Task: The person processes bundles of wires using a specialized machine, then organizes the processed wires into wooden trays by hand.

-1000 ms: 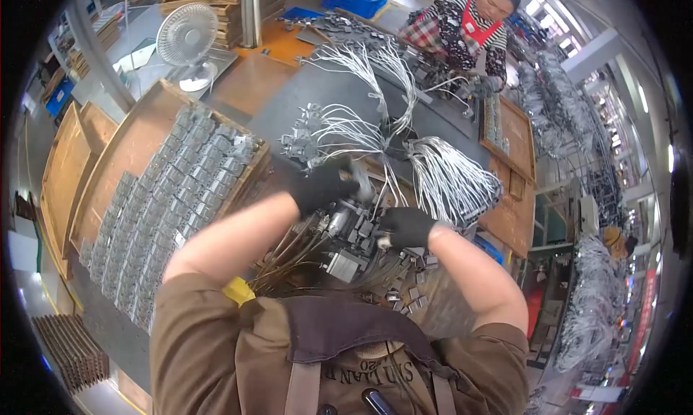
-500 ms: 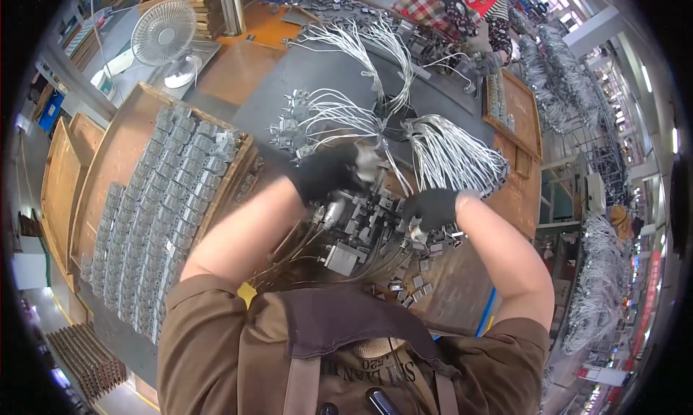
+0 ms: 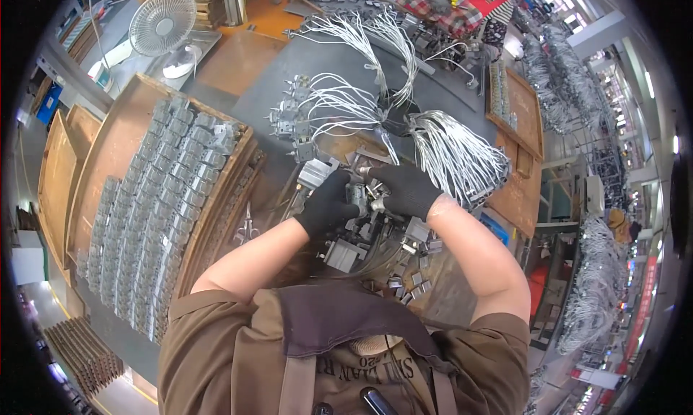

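Observation:
My left hand (image 3: 329,204), in a black glove, closes on a small grey metal housing (image 3: 356,194) above the metal fixture (image 3: 364,227) on the bench. Beside it my right hand (image 3: 406,189), also gloved in black, has its fingers pressed together at the housing's right side. What they pinch there is small and partly hidden; a pale bit shows near the fingertips. A blocky grey clamp (image 3: 342,256) belongs to the fixture in front of my hands. Just beyond, a bundle of white cables (image 3: 458,155) lies on the bench, and more white cables (image 3: 339,104) end in metal housings (image 3: 294,115).
On the left, a wooden tray (image 3: 108,140) holds rows of metal housings. Scissors (image 3: 247,227) lie between tray and fixture. Loose metal pieces (image 3: 415,288) lie at the near side. A white fan (image 3: 162,25) stands far left. A co-worker (image 3: 462,7) sits across the bench.
My hands have come together over the fixture. The left moved down from the cable ends and now grips a housing; the right moved up and left. Scissors have come into view.

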{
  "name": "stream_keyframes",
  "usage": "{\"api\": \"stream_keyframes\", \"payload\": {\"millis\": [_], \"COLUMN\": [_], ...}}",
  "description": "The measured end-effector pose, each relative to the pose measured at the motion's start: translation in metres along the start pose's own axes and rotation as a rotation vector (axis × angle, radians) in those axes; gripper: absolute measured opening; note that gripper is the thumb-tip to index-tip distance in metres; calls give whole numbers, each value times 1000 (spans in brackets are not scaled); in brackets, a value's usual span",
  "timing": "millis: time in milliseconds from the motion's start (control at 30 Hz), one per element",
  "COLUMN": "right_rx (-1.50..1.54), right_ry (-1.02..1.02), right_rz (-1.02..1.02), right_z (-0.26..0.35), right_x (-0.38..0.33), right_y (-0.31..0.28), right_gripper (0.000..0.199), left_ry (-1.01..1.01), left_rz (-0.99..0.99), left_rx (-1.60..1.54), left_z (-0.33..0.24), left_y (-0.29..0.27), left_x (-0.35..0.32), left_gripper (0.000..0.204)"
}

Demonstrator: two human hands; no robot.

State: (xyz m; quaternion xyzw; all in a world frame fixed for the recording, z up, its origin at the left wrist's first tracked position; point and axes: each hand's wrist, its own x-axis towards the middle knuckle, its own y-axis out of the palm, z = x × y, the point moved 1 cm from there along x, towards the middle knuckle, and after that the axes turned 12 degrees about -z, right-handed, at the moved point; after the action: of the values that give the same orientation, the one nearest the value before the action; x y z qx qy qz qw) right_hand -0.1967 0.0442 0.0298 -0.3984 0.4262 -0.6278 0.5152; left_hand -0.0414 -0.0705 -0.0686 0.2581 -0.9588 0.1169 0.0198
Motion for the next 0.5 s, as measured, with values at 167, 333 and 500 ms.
{"api": "stream_keyframes", "payload": {"millis": [167,333,500], "right_rx": [93,88,85], "right_ry": [83,65,0], "right_rz": [131,108,66], "right_z": [-7,-5,-2], "right_x": [-5,-4,5], "right_y": [6,9,1], "right_gripper": [67,64,63], "left_ry": [-136,-78,104], "left_rz": [19,7,-36], "left_rx": [40,101,294], "left_z": [1,-21,-21], "left_y": [10,3,-5], "left_x": [3,-5,0], "left_gripper": [57,59,54]}}
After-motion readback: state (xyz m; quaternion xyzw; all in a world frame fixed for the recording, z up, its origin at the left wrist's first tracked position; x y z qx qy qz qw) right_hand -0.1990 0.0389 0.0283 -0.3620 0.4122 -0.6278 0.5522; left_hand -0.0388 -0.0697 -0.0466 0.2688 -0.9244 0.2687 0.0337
